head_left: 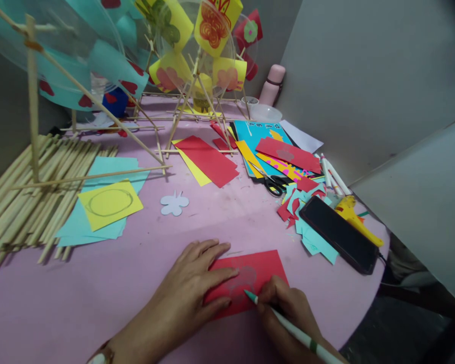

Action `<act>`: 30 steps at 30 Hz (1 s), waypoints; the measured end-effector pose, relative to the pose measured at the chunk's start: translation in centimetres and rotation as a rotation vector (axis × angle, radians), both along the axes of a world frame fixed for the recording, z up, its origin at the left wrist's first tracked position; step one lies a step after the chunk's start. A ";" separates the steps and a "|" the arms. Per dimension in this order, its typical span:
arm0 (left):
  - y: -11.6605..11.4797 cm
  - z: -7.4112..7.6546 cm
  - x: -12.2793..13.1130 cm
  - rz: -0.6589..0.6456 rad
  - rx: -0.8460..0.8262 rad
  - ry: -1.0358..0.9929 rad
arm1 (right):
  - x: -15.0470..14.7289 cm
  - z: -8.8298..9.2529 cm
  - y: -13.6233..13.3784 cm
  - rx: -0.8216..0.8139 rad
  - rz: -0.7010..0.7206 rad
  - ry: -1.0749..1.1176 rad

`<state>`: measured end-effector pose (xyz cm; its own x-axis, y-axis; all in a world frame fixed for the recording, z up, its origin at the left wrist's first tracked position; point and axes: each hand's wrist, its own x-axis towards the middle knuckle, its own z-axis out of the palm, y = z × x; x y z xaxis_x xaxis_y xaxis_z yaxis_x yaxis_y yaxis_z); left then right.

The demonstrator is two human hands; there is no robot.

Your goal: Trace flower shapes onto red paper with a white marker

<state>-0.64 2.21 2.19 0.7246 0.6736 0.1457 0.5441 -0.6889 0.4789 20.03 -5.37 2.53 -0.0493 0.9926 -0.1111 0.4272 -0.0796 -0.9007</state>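
Observation:
A red paper [265, 265] lies on the pink table near its front edge, with a faint rounded outline drawn on it. My left hand [191, 285] lies spread over the paper's left part, fingers apart. In my right hand [288, 313] is a white marker [298, 333] with a green tip, the fingers closed round it. The tip is at the drawn outline. Beyond my left hand a white butterfly-shaped cutout [174, 203] lies flat. A yellow paper [109, 204] with a pencilled oval rests on light blue sheets [70, 227] to the left.
Wooden sticks [34, 202] are piled at left. Stick frames with decorated paper wheels [197, 55] stand behind. At right are a phone [339, 235], black scissors [273, 185], paper scraps [313, 237] and a yellow glue gun [358, 220]. A pink bottle [273, 83] stands at the back.

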 end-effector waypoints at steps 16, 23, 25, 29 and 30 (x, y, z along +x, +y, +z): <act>0.0 0.0 0.0 0.010 -0.004 -0.017 | -0.2 -0.2 0.3 -0.027 -0.037 -0.086; -0.1 0.0 0.0 0.009 0.007 -0.032 | -0.4 -0.3 -0.1 -0.011 -0.149 -0.028; -0.1 -0.1 0.0 0.013 0.005 -0.031 | -0.4 -0.3 -0.2 -0.022 -0.154 -0.031; -0.1 -0.1 0.0 0.012 -0.005 -0.023 | -0.3 -0.2 -0.2 -0.052 -0.136 -0.024; -0.1 -0.1 -0.1 0.009 -0.008 -0.019 | -0.2 -0.2 -0.2 -0.045 -0.129 -0.018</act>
<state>-0.70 2.09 2.04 0.7155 0.6814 0.1542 0.5412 -0.6802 0.4945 19.80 -5.60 2.37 0.0812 0.9846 -0.1550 0.4266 -0.1749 -0.8874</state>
